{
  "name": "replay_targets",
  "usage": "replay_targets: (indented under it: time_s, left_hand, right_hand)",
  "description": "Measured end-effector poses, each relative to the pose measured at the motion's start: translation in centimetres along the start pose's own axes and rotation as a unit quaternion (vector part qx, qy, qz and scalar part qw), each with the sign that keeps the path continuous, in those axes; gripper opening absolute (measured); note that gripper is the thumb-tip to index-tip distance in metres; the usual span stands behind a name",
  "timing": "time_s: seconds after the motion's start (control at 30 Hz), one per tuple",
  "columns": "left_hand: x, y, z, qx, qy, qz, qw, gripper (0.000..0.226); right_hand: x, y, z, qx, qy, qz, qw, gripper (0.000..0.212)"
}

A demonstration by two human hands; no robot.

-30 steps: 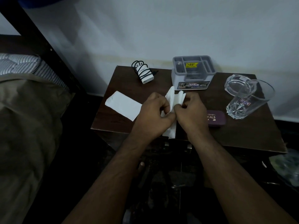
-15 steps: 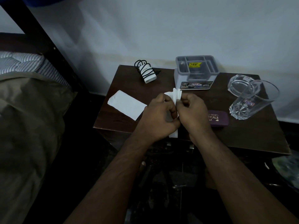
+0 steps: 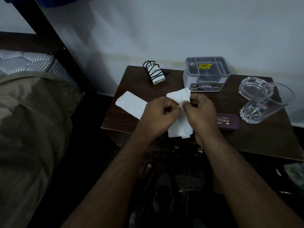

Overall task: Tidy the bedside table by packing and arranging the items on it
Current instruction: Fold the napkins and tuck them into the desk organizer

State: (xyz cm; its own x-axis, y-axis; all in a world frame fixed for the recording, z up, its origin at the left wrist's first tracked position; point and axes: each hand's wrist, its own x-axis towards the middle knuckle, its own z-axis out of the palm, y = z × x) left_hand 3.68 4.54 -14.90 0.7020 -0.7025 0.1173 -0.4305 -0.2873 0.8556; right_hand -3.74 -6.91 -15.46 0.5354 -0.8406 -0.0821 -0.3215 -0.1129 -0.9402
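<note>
The white tissue (image 3: 179, 112) is over the counter's (image 3: 263, 142) front edge, pinched by both hands (image 3: 158, 112) (image 3: 199, 111) held together. Folding appears under way; next, press it flat and set it beside the folded tissue (image 3: 131, 103).

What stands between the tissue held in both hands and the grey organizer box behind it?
Nothing visible. The left hand and right hand pinch the folded tissue right in front of the grey organizer; only bare tabletop shows between them.
</note>
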Motion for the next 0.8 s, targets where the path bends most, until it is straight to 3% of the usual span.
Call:
replay_targets:
  time_s: [0.13, 0.27, 0.4, 0.5, 0.6, 0.67, 0.73, 0.8]
  left_hand:
    - [-0.1, -2.1, -1.9, 0.198, 0.085, -0.047, 0.975, 0.016]
    - [-0.9, -4.5, -2.5, 0.403, 0.014, -0.143, 0.904, 0.052]
    - [-1.0, -4.4, -1.9, 0.457, 0.048, -0.137, 0.877, 0.030]
    - [-1.1, -4.0, -1.9, 0.481, 0.049, -0.121, 0.867, 0.017]
    - [-1.1, -3.6, -2.0, 0.457, 0.060, -0.118, 0.880, 0.021]
    - [-0.7, -2.8, -2.5, 0.378, 0.094, -0.109, 0.915, 0.021]
    - [-0.2, -1.8, -3.5, 0.220, 0.118, -0.118, 0.961, 0.019]
    - [0.0, -0.4, -4.4, 0.026, 0.105, -0.156, 0.982, 0.025]
  right_hand:
    - [-0.1, -0.3, 0.7, 0.013, -0.002, 0.017, 1.000, 0.025]
    - [-0.1, -0.3, 0.7, 0.017, -0.012, 0.022, 1.000, 0.025]
    - [-0.1, -0.2, 0.1, 0.008, -0.009, 0.021, 1.000, 0.029]
    - [-0.5, -0.1, -0.2, -0.009, -0.046, 0.011, 0.999, 0.049]
    - [-0.9, -0.2, -0.5, -0.045, -0.099, -0.010, 0.994, 0.066]
    - [-1.0, -0.2, -0.7, -0.059, -0.116, -0.018, 0.991, 0.066]
    - [-0.8, -0.3, -1.0, -0.068, -0.097, -0.038, 0.992, 0.059]
    - [-0.5, -0.5, -1.4, -0.071, -0.053, -0.066, 0.994, 0.048]
